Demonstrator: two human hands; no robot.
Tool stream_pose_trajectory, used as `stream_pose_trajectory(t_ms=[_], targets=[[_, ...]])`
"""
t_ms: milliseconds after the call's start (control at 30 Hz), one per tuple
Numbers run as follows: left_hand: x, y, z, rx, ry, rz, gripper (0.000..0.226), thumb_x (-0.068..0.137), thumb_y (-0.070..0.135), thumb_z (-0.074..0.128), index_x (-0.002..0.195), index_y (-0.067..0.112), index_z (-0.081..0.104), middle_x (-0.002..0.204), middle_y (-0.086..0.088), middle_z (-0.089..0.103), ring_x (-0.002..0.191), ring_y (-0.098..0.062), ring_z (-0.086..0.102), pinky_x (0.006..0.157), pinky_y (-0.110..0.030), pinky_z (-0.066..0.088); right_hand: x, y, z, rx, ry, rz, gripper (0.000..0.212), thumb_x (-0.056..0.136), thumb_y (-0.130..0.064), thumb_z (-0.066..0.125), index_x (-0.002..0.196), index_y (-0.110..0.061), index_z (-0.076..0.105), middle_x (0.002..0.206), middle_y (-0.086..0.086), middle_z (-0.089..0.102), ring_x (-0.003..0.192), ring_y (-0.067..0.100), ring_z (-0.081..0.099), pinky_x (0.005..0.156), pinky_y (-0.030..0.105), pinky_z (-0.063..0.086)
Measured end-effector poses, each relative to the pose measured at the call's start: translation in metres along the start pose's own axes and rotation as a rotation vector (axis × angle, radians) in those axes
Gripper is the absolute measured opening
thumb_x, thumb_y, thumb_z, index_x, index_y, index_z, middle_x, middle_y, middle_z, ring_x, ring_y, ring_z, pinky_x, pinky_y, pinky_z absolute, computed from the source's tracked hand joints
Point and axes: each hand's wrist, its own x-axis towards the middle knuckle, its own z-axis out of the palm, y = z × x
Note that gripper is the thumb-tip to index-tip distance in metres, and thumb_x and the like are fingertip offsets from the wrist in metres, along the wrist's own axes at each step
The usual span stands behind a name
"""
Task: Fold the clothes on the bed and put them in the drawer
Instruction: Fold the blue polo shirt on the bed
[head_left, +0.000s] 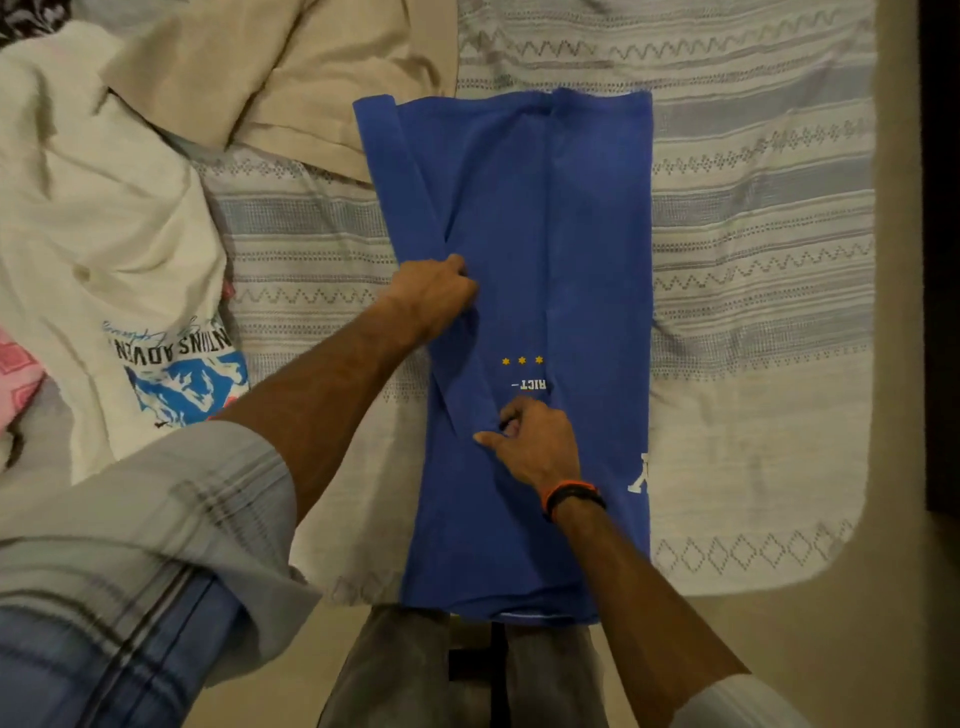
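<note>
A: Blue cotton is what fills the middle: a blue T-shirt (545, 234) is laid lengthwise on the bed (769, 208), folded into a long narrow panel, its near end hanging slightly over the bed's edge. Small yellow stars and part of a white printed word can be seen near the centre, upside down.

B: And the hands?

A: The left hand (434, 296) is closed on a fold of the shirt's left flap, about halfway up the panel; the fabric is pinched between thumb and curled fingers. The right hand (535, 441) is placed lower, nearer the viewer, with fingers curled and a ridge of blue cloth gathered between thumb and forefinger. An orange and black band (571, 496) is worn on that wrist. Pale rolled sleeves are seen on both arms.

B: What else is on the bed?

A: A striped grey and white bedspread is spread beneath everything. To the left, a cream T-shirt (104, 234) with a blue printed graphic lies crumpled and unfolded. Above it, a beige garment (291, 67) is heaped, one edge touching the blue shirt's upper left corner. A sliver of pink cloth (15, 379) shows at the far left edge. No drawer can be made out
</note>
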Motion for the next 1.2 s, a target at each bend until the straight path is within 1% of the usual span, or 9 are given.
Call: stream_pose_trajectory(t_ms=[100,267,433,533,767,867,967,1067,1200], targets=[[0.005,-0.007,-0.01,0.013,-0.017,0.022,0.021,0.092,0.02,0.061,0.112,0.021,0.067,0.125,-0.007,0.053,0.102,-0.033,0.061,0.077,-0.043,0.047,0.0,0.004,0.001,0.09,-0.017,-0.007,0.03,0.076,-0.039,0.082,0.078,-0.018,0.061,0.069,-0.006,0.061,0.074,0.014,0.063,0.076,0.029,0.056],[0.003,0.001,-0.024,0.038,0.093,0.022,0.024,0.091,0.011,0.056,0.105,0.024,0.07,0.109,-0.008,0.067,0.094,-0.035,0.065,0.069,-0.037,0.043,-0.01,0.013,-0.001,0.231,-0.002,-0.024,0.028,0.079,-0.033,0.082,0.076,-0.019,0.057,0.065,-0.006,0.058,0.063,0.005,0.056,0.064,0.02,0.052],[0.014,0.042,-0.027,0.074,0.228,0.093,0.024,0.094,0.004,0.045,0.115,0.008,0.056,0.114,-0.016,0.056,0.09,-0.041,0.062,0.061,-0.041,0.035,-0.013,0.031,-0.001,0.271,0.065,0.022,0.025,0.084,-0.03,0.077,0.078,-0.019,0.055,0.058,-0.008,0.053,0.06,0.009,0.055,0.072,0.034,0.057],[0.025,0.064,-0.015,0.001,0.163,0.177,0.028,0.093,0.0,0.047,0.121,0.004,0.053,0.123,-0.018,0.048,0.106,-0.038,0.054,0.073,-0.045,0.045,-0.013,0.042,-0.006,0.242,0.027,0.049,0.023,0.085,-0.035,0.075,0.087,-0.019,0.059,0.059,-0.006,0.058,0.068,0.014,0.061,0.074,0.037,0.056],[0.018,0.059,0.017,-0.289,0.24,0.056,0.036,0.082,-0.004,0.062,0.116,0.005,0.057,0.13,-0.015,0.047,0.113,-0.035,0.05,0.086,-0.049,0.05,-0.011,0.041,-0.02,0.041,-0.017,0.05,0.029,0.081,-0.043,0.077,0.093,-0.021,0.062,0.087,-0.002,0.07,0.088,0.019,0.065,0.071,0.03,0.053],[0.007,0.051,0.019,-0.439,0.292,-0.006,0.036,0.079,-0.002,0.065,0.114,0.009,0.06,0.129,-0.011,0.05,0.114,-0.032,0.052,0.088,-0.047,0.05,-0.012,0.032,-0.03,0.008,0.129,-0.01,0.04,0.075,-0.054,0.077,0.095,-0.023,0.062,0.077,-0.008,0.07,0.081,0.013,0.064,0.071,0.032,0.055],[-0.001,0.042,0.015,-0.623,0.377,-0.171,0.032,0.082,0.005,0.064,0.113,0.01,0.064,0.124,-0.011,0.056,0.11,-0.03,0.057,0.09,-0.041,0.049,-0.008,0.018,-0.048,0.171,0.224,-0.074,0.029,0.079,-0.04,0.078,0.092,-0.02,0.061,0.07,-0.011,0.065,0.077,0.012,0.064,0.071,0.032,0.055],[-0.009,0.029,0.012,-0.741,0.38,-0.3,0.032,0.083,0.009,0.068,0.116,0.007,0.064,0.119,-0.013,0.063,0.107,-0.03,0.062,0.093,-0.043,0.051,0.004,0.002,-0.065,0.237,0.214,-0.101,0.018,0.084,-0.023,0.074,0.095,-0.014,0.062,0.072,-0.01,0.062,0.077,0.014,0.065,0.076,0.034,0.057],[-0.014,0.008,0.002,-0.847,0.39,-0.426,0.03,0.083,0.014,0.07,0.113,0.01,0.064,0.117,-0.009,0.066,0.103,-0.027,0.064,0.093,-0.042,0.052,0.026,-0.021,-0.081,0.262,0.184,-0.119,0.015,0.087,-0.018,0.071,0.099,-0.011,0.064,0.08,-0.004,0.063,0.079,0.014,0.063,0.08,0.03,0.056]])
